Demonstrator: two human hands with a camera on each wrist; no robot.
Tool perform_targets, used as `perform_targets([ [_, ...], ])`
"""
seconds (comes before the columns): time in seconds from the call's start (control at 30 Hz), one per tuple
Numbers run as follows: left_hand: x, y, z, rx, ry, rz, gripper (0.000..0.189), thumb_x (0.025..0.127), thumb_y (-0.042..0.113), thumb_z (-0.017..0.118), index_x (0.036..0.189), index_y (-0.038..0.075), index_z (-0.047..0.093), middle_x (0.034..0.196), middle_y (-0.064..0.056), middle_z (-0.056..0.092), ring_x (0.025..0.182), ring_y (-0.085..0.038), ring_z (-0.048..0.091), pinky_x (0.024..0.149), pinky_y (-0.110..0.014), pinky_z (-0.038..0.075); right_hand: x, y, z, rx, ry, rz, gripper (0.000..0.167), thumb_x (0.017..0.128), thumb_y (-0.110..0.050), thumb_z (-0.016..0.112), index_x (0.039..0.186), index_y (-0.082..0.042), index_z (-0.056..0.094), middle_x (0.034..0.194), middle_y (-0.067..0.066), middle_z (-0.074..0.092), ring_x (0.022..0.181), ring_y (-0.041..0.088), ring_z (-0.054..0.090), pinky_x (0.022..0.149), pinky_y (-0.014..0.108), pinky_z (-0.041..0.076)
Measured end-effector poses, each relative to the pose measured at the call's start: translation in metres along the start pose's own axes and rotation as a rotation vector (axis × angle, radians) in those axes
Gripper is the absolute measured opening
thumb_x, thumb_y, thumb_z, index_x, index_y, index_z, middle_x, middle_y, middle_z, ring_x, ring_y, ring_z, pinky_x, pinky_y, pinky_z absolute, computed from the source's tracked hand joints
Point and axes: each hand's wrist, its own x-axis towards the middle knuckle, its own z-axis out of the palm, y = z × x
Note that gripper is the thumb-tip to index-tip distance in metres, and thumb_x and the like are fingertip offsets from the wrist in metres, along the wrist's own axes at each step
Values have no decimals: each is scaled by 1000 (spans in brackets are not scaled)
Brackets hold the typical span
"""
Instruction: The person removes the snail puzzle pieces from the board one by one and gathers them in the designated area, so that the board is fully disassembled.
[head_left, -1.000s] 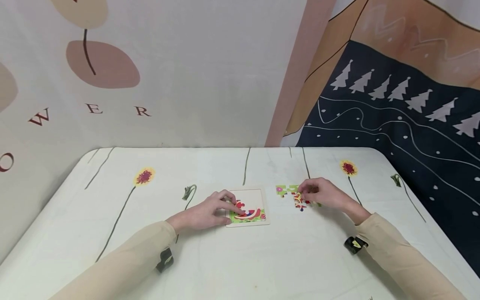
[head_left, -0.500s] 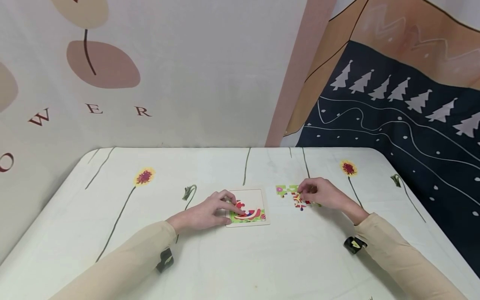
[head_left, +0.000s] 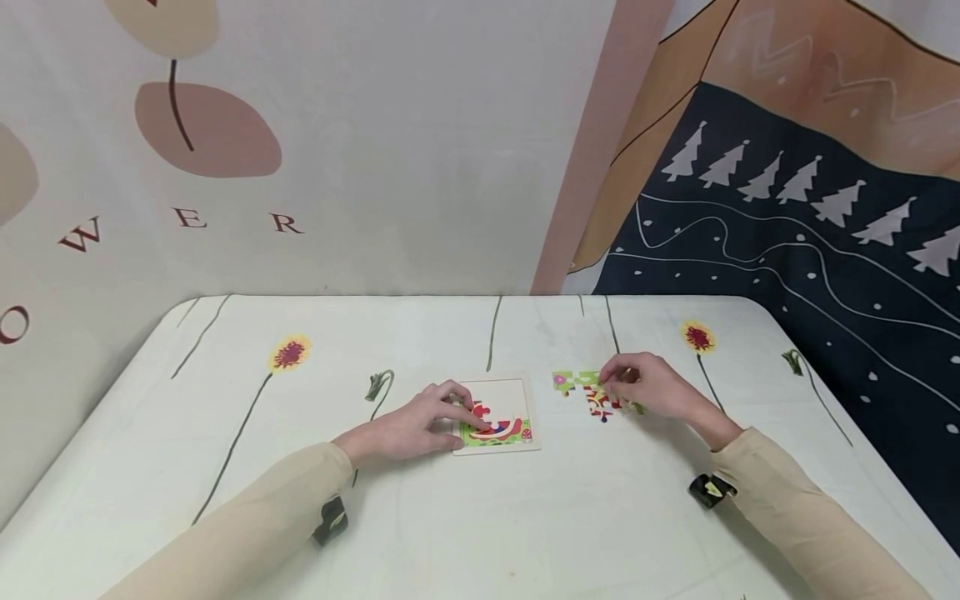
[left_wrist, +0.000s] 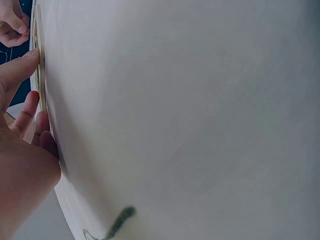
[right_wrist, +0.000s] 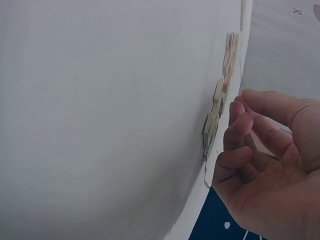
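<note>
My left hand (head_left: 411, 423) rests on a square puzzle board (head_left: 501, 398) in the head view. Its fingers reach over the red and green pieces (head_left: 510, 431) in the lower part of the board, and the thumb touches the near left edge. To the right, my right hand (head_left: 651, 386) is bent over loose puzzle pieces (head_left: 600, 403), its thumb and fingertips close together. From the right wrist, those fingertips (right_wrist: 239, 100) appear beside the row of pieces (right_wrist: 215, 117). Whether a piece sits between them cannot be made out. The hand hides some pieces.
A green puzzle piece with a pink flower (head_left: 562, 381) lies between the board and my right hand. A white flower-print cloth (head_left: 480, 525) covers the table. Hanging fabric (head_left: 420, 167) stands behind it, and a dark tree-print fabric (head_left: 810, 242) is at the right.
My right hand has stayed over the loose pieces, shifting very slightly. The red and yellow pieces beside its fingertips look nudged a little. My left hand has not moved.
</note>
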Motion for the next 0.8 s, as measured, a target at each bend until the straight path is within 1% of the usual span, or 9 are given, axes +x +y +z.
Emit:
perform_targets([
  [0.1, 0, 0, 0, -2, 1, -3, 33, 88, 7, 69, 119, 18, 71, 122, 0, 44, 113, -24, 36, 93, -44, 35, 0, 0, -1, -6, -4, -5, 9, 89, -1, 64, 97, -2, 68, 85, 3, 62, 71, 18, 50, 59, 27, 39],
  [0.27, 0, 0, 0, -4, 2, 1, 33, 87, 6, 69, 119, 18, 71, 122, 0, 44, 113, -24, 36, 94, -45, 35, 1, 1, 0, 0, -48, -2, 11, 88, 2, 63, 96, -2, 69, 82, 2, 62, 68, 17, 47, 56, 26, 36],
  [0.37, 0, 0, 0, -5, 2, 1, 34, 88, 6, 69, 119, 18, 71, 122, 0, 44, 112, -24, 36, 94, -45, 35, 0, 3, 1, 10, -65, -7, 11, 88, 3, 63, 95, -3, 69, 81, 2, 62, 68, 17, 47, 56, 26, 37],
  [0.53, 0, 0, 0, -9, -1, -9, 34, 88, 7, 69, 120, 19, 70, 123, 1, 44, 113, -23, 36, 95, -45, 35, 0, 4, 2, 2, -64, -17, 12, 86, 4, 64, 95, -4, 69, 79, 1, 60, 68, 18, 47, 57, 26, 37],
  [0.8, -1, 2, 0, 0, 3, -18, 34, 88, 6, 68, 120, 19, 70, 124, 0, 44, 114, -24, 36, 95, -45, 37, 1, 0, 0, 16, -48, -11, 12, 86, 1, 66, 98, -2, 69, 84, 2, 61, 73, 20, 50, 58, 26, 40],
])
